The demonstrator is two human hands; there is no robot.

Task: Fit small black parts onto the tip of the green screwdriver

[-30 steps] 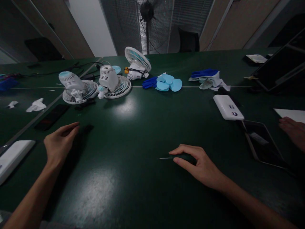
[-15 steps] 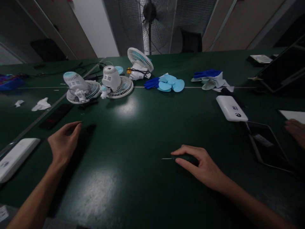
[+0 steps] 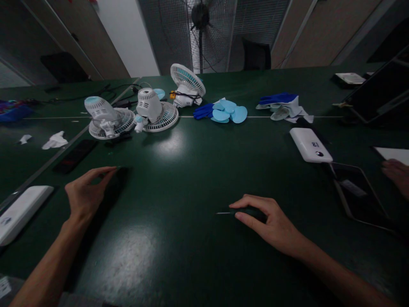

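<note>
My right hand (image 3: 266,221) is closed round the dark handle of a screwdriver (image 3: 249,213), which lies low over the green table with its thin metal shaft pointing left. On the left side, my left hand (image 3: 89,189) pinches thumb and forefinger together close to the tabletop. Something tiny shows at those fingertips, too small to name. Beyond the left hand lie a dark phone-like slab (image 3: 75,155) and two white fan heads (image 3: 148,106) with their grilles down.
Farther back are another small fan (image 3: 187,87), light-blue fan blades (image 3: 229,111) and blue-and-white gloves (image 3: 281,104). White power banks (image 3: 310,145) lie on both sides. A phone (image 3: 359,194) is at right, near another person's hand (image 3: 396,172).
My left hand has moved slightly right, its fingertips lower and stretched farther out. My right hand and the screwdriver have stayed in place.
</note>
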